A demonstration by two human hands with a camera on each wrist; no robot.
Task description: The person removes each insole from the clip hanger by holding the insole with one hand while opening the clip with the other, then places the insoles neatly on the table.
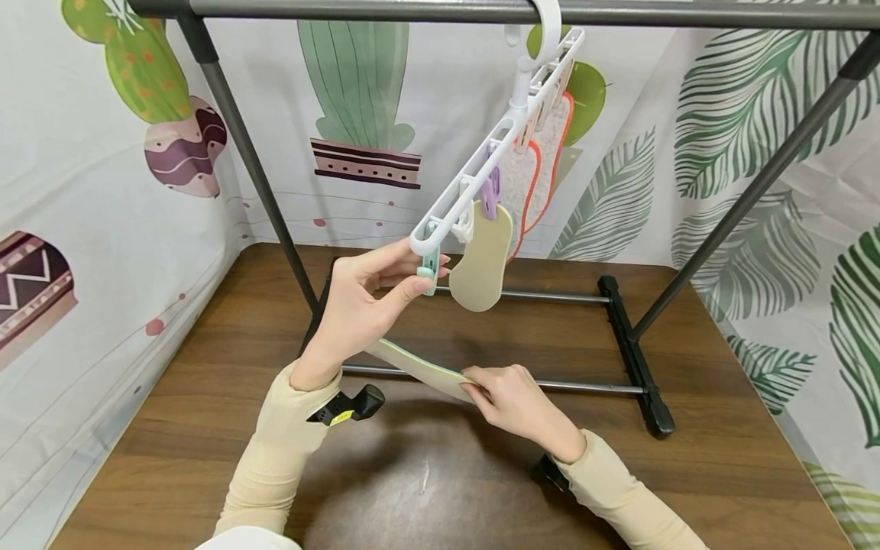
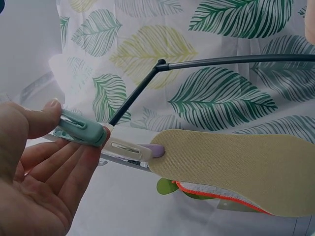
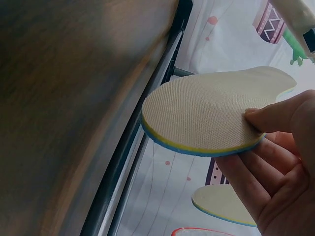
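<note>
My left hand (image 1: 357, 305) pinches a mint-green clothes peg (image 1: 430, 263) at the near end of a white peg hanger (image 1: 474, 169). Thumb and fingers lie on either side of that peg (image 2: 81, 129) in the left wrist view. Lower down, my right hand (image 1: 519, 401) holds a beige insole (image 1: 429, 373) by one edge, thumb on top and fingers beneath. Its yellow and blue edge layers show on the insole (image 3: 197, 110) in the right wrist view. A second beige insole (image 1: 484, 263) hangs from a purple peg (image 1: 490, 191), beside a white peg (image 1: 464, 223).
The hanger's hook (image 1: 548, 30) sits over the dark top bar (image 1: 371, 9) of a metal rack. Red-edged grey insoles (image 1: 550, 164) hang farther back on pale pink pegs. The rack's feet (image 1: 635, 359) and lower bars stand on a wooden table (image 1: 694, 489), before a printed cloth.
</note>
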